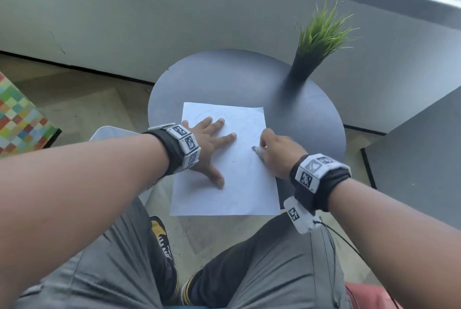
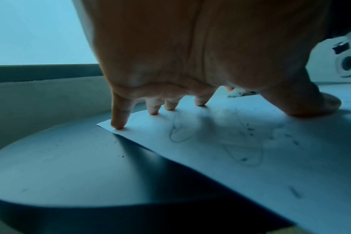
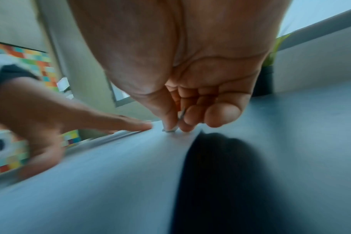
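Currently left hand (image 1: pixel 207 149) flat on paper (image 1: pixel 239 184); right hand (image 1: pixel 279 156) pinches eraser (image 1: pixel 257 151); pot (image 1: pixel 303 69) holds grass (image 1: pixel 321 31).

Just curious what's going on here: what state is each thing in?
White paper sheet: flat on round dark-grey table, faintly scribbled, overhanging its near edge.
Left hand: spread, pressing the sheet.
Right hand: pinching a small whitish stub against the sheet.
Green grass plant in black pot: upright.

Obstacle: potted grass plant (image 1: pixel 316 51), far right on round table (image 1: pixel 212 79). Free passage: bare tabletop beyond the paper sheet (image 1: pixel 224 199).
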The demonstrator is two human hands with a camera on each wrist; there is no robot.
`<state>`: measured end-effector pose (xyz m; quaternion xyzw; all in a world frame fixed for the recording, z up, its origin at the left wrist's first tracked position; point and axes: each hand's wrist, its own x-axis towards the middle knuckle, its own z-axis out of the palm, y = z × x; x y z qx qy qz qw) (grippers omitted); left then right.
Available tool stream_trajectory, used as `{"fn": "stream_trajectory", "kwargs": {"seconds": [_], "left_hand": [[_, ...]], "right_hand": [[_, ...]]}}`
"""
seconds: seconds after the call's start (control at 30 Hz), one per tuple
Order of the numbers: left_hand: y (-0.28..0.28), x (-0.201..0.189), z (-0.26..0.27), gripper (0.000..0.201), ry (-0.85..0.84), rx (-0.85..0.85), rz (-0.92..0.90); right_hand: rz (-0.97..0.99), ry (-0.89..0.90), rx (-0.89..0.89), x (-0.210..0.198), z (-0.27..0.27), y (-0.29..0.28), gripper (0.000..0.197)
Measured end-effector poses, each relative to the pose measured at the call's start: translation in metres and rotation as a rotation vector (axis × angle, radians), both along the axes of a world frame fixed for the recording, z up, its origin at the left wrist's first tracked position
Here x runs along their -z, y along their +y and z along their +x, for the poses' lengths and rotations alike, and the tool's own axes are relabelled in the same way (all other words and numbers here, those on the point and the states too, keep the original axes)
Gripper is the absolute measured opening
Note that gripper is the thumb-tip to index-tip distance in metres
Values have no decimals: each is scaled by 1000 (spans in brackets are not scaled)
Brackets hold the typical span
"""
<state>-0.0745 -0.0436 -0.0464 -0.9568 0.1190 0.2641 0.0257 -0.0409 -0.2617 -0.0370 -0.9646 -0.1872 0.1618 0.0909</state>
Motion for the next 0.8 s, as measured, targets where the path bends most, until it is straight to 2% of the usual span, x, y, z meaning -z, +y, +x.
{"fn": "stream_trajectory", "kwargs": {"seconds": [0.13, 0.17, 0.3, 0.37, 0.47, 0.7, 0.8], "left_hand": [[-1, 0, 1, 133, 12, -11, 1], [-2, 0, 1, 133, 13, -12, 3], [-6, 1, 0, 132, 6, -28, -17], [-8, 0, 0, 133, 10, -29, -25], [-8, 0, -3, 134, -1, -18, -53], [20, -5, -14, 131, 1, -28, -42], [22, -2, -18, 133, 12, -45, -48]], "right_hand": [[27, 93, -286, 0, -38, 23, 25], [22, 109, -291, 0, -35, 23, 24], [7, 37, -4, 0, -1, 18, 25], [10, 17, -20, 2, -2, 25, 25], [51, 89, -203, 5, -21, 38, 22], [44, 62, 112, 0, 12, 6, 24], [37, 39, 158, 0, 0, 16, 24]]}}
